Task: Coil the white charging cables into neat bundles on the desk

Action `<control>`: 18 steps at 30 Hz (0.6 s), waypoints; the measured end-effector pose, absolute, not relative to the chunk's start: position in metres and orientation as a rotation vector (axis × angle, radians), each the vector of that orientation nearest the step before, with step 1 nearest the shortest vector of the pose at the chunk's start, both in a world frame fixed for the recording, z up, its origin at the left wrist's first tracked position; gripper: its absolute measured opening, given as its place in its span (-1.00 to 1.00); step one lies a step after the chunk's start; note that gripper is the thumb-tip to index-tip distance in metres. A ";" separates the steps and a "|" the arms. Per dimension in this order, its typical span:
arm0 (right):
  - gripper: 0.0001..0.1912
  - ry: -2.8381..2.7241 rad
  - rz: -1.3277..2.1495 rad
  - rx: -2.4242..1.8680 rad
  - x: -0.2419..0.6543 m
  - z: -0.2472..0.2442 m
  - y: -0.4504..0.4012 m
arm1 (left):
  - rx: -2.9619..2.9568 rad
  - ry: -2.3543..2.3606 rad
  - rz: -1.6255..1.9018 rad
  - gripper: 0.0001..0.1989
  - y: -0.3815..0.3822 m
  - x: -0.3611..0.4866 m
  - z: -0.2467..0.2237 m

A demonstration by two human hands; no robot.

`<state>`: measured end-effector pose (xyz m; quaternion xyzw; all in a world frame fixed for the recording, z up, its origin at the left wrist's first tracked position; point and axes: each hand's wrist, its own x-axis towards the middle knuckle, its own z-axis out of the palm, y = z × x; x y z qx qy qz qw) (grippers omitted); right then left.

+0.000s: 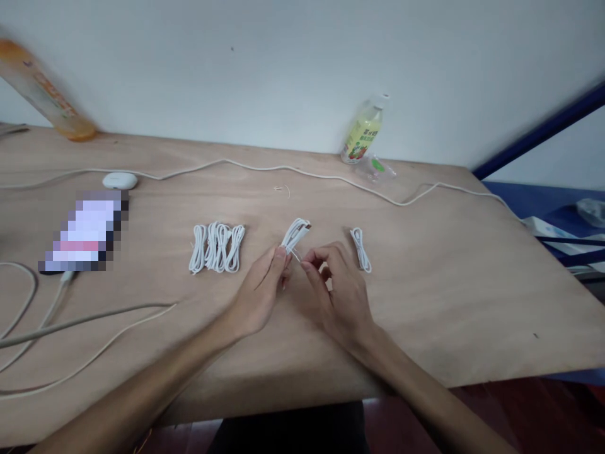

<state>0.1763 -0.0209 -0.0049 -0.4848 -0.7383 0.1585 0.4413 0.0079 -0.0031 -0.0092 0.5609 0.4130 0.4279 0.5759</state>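
Observation:
My left hand (259, 287) is closed around the lower part of a coiled white cable (295, 233), which stands up from the fingers above the table. A thin white tie (297, 255) sticks out from the coil toward the right. Its end is pinched between the thumb and forefinger of my right hand (341, 293). Left of my hands lies a row of several coiled white cables (217, 247), side by side. One more coiled cable (361, 250) rests just beyond my right hand.
Loose tie pieces (282, 189) lie behind my hands. A long cord (283, 168) crosses the wooden table (439, 302). At left are a plugged-in phone (87, 230), a white earbud case (120, 181) and an orange bottle (51, 94). A yellow drink bottle (363, 132) leans against the wall.

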 end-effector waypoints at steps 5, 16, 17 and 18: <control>-0.88 -1.857 0.317 -1.196 0.172 -0.004 -0.023 | 1.527 1.067 1.027 -0.60 -0.005 0.004 -0.008; -0.90 -1.764 0.219 -1.114 0.161 -0.005 -0.021 | 1.533 0.945 1.016 -0.65 -0.007 0.005 -0.003; -0.89 -1.749 0.199 -1.103 0.160 -0.005 -0.021 | 1.504 0.935 1.017 -0.65 -0.007 0.006 -0.002; -0.89 -1.735 0.179 -1.093 0.158 -0.006 -0.021 | 1.471 0.928 1.011 -0.64 -0.007 0.006 -0.003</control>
